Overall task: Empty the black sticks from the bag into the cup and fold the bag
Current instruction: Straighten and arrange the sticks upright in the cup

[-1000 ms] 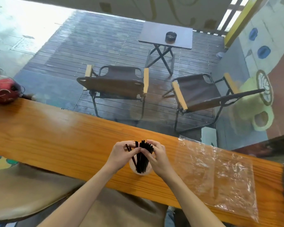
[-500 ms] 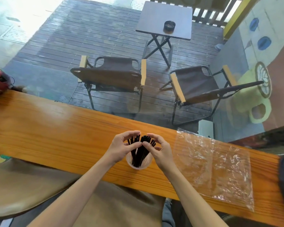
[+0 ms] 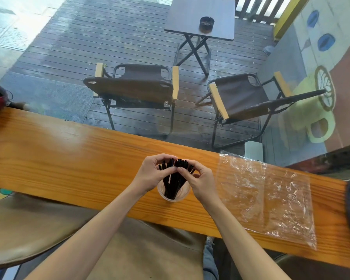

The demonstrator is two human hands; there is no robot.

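Wooden decking with two folding chairs and a small table lies beyond the glass; nearer, a long orange tabletop carries the work. On it stands a clear cup holding the black sticks, which rise upright and fan slightly at the top. Both hands curl around the stick tops: the left hand and right hand pinch the bundle between thumbs and fingers, thumb tips almost meeting over it. The bag lies flat and apparently empty on the tabletop to the right of the cup, apart from both hands, nearer the right hand. Its long axis runs roughly from the far edge toward the near edge, one corner overhanging. It is clear, thin and crinkled, likely slippery and limp to fold. Emptying looks done; folding is not yet begun.
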